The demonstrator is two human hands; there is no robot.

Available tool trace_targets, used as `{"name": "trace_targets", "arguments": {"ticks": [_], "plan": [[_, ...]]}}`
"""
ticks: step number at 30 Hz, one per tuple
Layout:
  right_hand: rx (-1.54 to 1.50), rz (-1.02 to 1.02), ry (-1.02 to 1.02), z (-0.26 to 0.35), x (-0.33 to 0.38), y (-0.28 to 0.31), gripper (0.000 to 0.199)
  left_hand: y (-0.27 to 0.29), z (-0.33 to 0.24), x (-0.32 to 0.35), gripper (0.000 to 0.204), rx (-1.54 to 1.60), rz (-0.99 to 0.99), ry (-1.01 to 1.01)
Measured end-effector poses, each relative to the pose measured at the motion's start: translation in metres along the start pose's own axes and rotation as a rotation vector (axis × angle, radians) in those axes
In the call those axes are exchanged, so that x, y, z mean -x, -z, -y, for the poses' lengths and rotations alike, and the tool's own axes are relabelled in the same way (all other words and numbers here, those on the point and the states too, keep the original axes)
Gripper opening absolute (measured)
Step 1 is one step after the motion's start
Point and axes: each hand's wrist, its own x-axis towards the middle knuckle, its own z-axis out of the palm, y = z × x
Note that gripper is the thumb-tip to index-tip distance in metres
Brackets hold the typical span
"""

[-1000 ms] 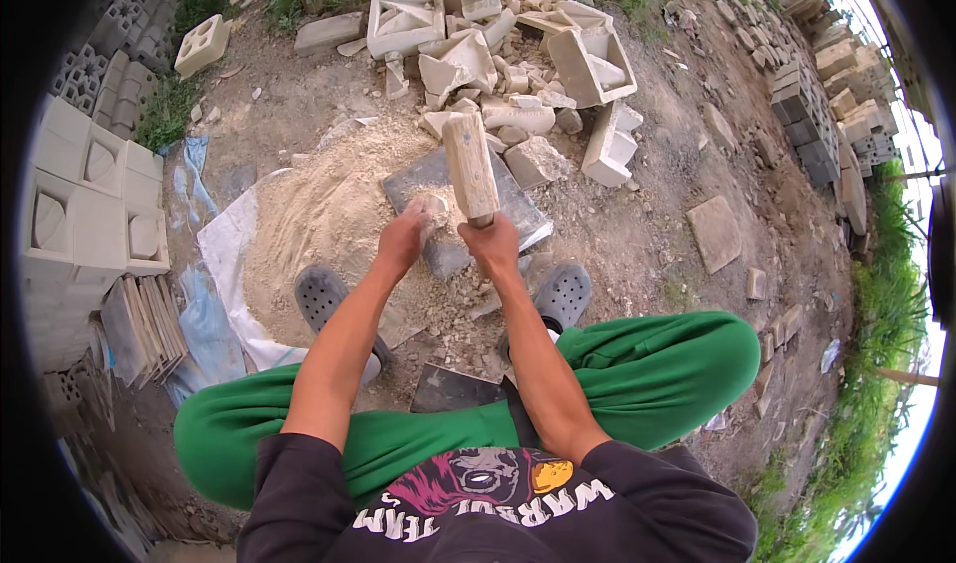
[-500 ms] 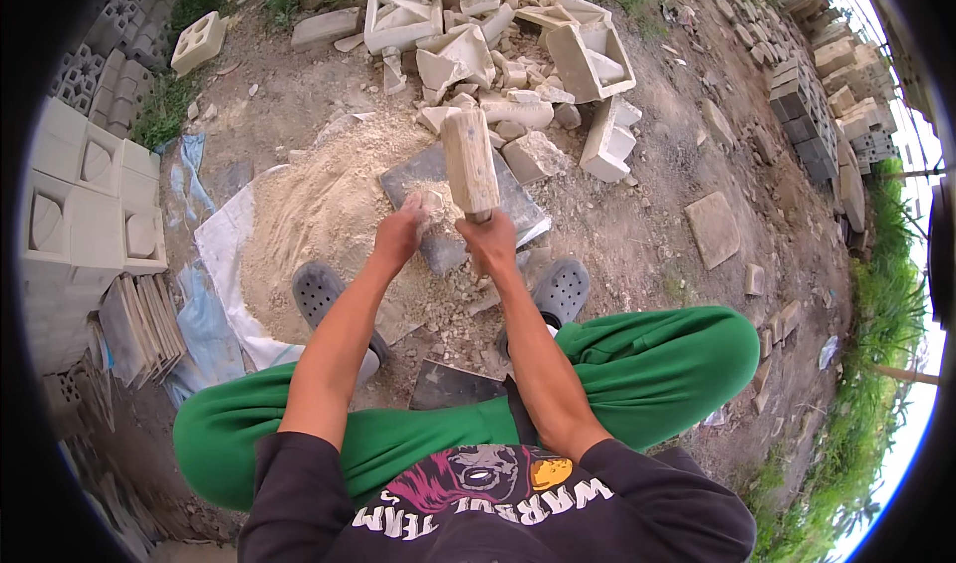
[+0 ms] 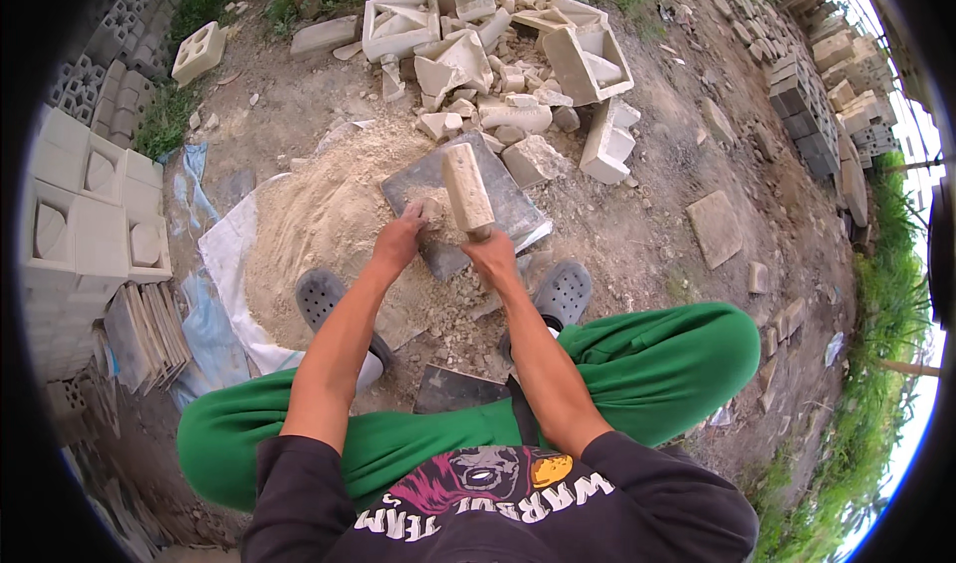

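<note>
My right hand (image 3: pixel 491 257) is closed round the handle of a mallet with a long, blocky, pale wooden head (image 3: pixel 466 190). That head is low over a dark square slab (image 3: pixel 498 180) lying flat on the ground. At the slab's left part, my left hand (image 3: pixel 400 239) has its fingers drawn together beside crumbled pale stone (image 3: pixel 439 205). Whatever those fingers pinch is too small and covered to make out. A heap of pale crushed grit (image 3: pixel 309 225) lies left of the slab, on a white sheet (image 3: pixel 227 254).
Broken pale blocks (image 3: pixel 518 115) are piled beyond the slab. Pale blocks (image 3: pixel 75 200) and thin leaning boards (image 3: pixel 147 334) stand at the left. Grey blocks (image 3: pixel 803 115) are stacked at the far right. A second dark slab (image 3: pixel 458 389) lies between my clog-shod feet.
The mallet head has come down toward the slab, its far end tipping lower. My left hand has shifted slightly nearer to me and stays at the slab's left part.
</note>
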Motion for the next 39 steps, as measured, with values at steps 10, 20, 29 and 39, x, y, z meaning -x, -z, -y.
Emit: {"name": "trace_targets", "arguments": {"ticks": [10, 20, 29, 39], "plan": [[-0.320, -0.172, 0.394, 0.070, -0.002, 0.021, 0.032, -0.013, 0.007, 0.007, 0.022, 0.003, -0.200, -0.187], [-0.023, -0.087, 0.037, -0.008, -0.015, 0.001, 0.034, -0.003, 0.005, 0.005, 0.023, 0.038, -0.096, -0.089], [-0.093, -0.072, 0.066, 0.041, 0.000, 0.027, 0.038, -0.015, -0.037, 0.003, 0.047, 0.106, -0.296, 0.167], [-0.169, -0.110, -0.003, 0.037, 0.008, 0.041, 0.037, -0.028, -0.027, -0.004, 0.043, 0.152, -0.334, 0.023]]}}
